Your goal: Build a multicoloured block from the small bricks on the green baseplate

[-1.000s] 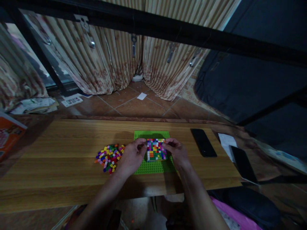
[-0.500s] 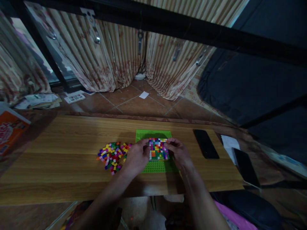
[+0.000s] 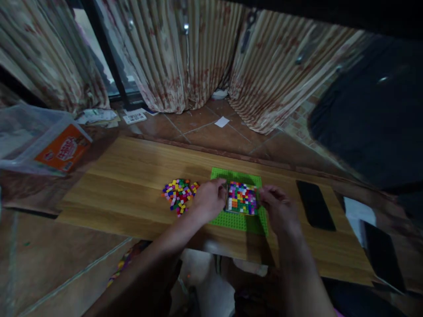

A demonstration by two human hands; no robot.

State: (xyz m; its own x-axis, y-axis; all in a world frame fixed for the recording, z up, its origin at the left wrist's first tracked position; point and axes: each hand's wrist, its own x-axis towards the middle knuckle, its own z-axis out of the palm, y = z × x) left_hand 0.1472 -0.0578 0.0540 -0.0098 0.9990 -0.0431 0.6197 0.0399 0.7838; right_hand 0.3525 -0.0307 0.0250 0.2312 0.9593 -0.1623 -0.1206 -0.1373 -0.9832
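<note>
Far out to the left of the left hand, I saw one clear plastic tub (image 3: 29,132) with an orange label, lying beyond the end of the bench (image 3: 125,176). Just to the left of the left hand (image 3: 209,200) lay one heap of loose bricks (image 3: 178,193). They were small and many-coloured, and too many and too blurred for me to count.

The left hand was curled, its fingertips closed on the left edge of one brick panel (image 3: 242,198), a flat multicoloured block. That panel sat between the two hands, on the far half of one green baseplate (image 3: 236,220), which lay flat on the bench beneath both hands. The right hand (image 3: 279,207) was curled too, with its fingers pinched on the panel's right edge, so the panel was gripped from both sides.

To the right of the right hand I counted two dark phones. The first phone (image 3: 313,200) lay flat on the bench near that hand. The second phone (image 3: 381,255) lay well beyond it at the bench's end, with one white sheet (image 3: 355,211) between them.
</note>
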